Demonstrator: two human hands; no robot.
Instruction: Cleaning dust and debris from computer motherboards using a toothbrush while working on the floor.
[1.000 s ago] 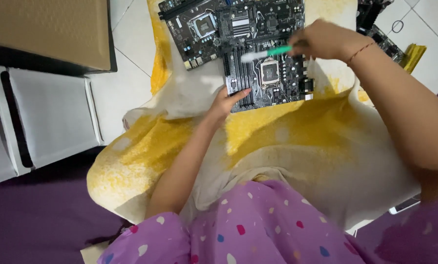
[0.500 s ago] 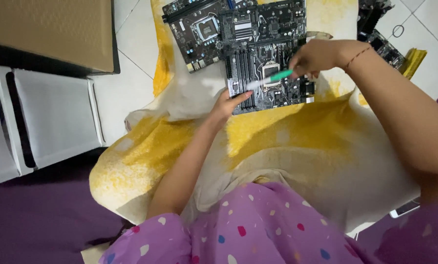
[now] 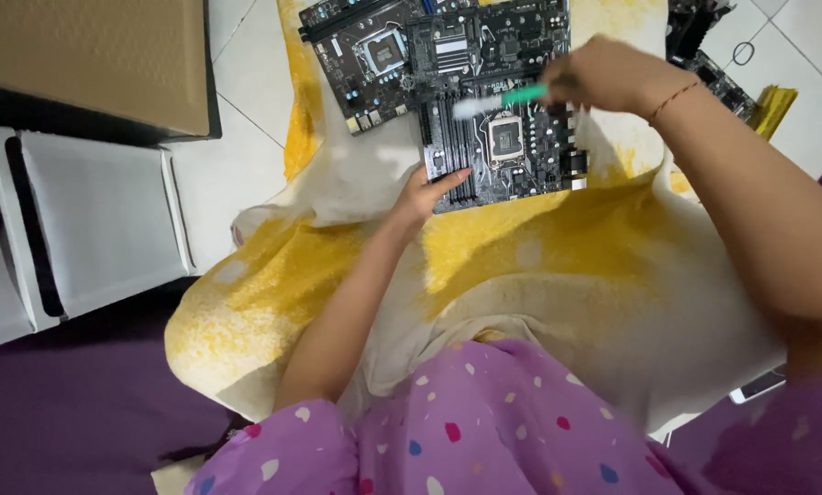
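Across the yellow cloth [image 3: 539, 247], nearest motherboard [image 3: 507, 137] at twelve o'clock, pinned by left hand [image 3: 420, 197], fingers flat, open. Right hand [image 3: 603, 73], closed around green brush [image 3: 502, 97], swept back toward one o'clock; bristles blurred, probably mid-stroke.

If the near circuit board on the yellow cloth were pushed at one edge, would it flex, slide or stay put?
The near circuit board looks like a flat, rigid panel, so it would probably move as one piece, not flex. It lies on the soft yellow cloth, which likely drags or bunches. The left hand presses its corner, probably steadying it while the right hand holds a green-handled brush.
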